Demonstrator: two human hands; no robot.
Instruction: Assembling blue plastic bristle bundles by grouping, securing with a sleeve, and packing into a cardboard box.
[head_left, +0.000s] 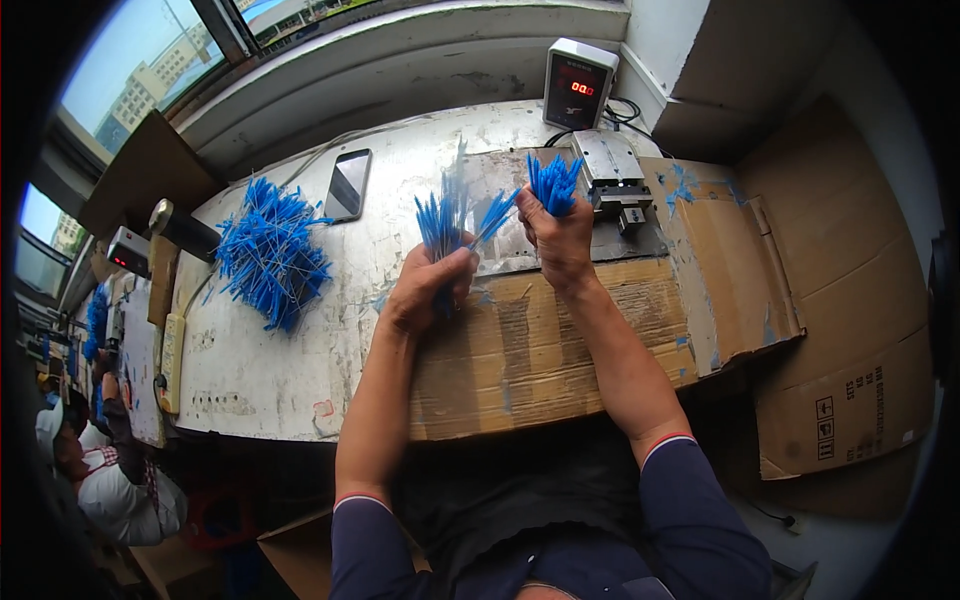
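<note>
My left hand (pixel 430 283) is closed round a loose bundle of thin blue sticks (pixel 435 225). Their upper ends fan out and blur with motion. Just to the right, my right hand (pixel 562 240) grips a denser bundle of blue sticks (pixel 553 182), with tips pointing up. Between the hands, a few slanting blue sticks (pixel 494 215) reach from the left hand toward the right thumb. Further left on the worktable lies a tangled pile of blue sticks (pixel 270 255). What exactly the sticks are is too small to tell.
Beyond my right hand stands a small metal fixture (pixel 612 175), with a red digital display box (pixel 578 85) behind it. A phone (pixel 348 185) lies near the pile, beside a dark cylinder (pixel 185 230). Cardboard (pixel 560 350) covers the near edge. A person (pixel 110 480) sits at far left.
</note>
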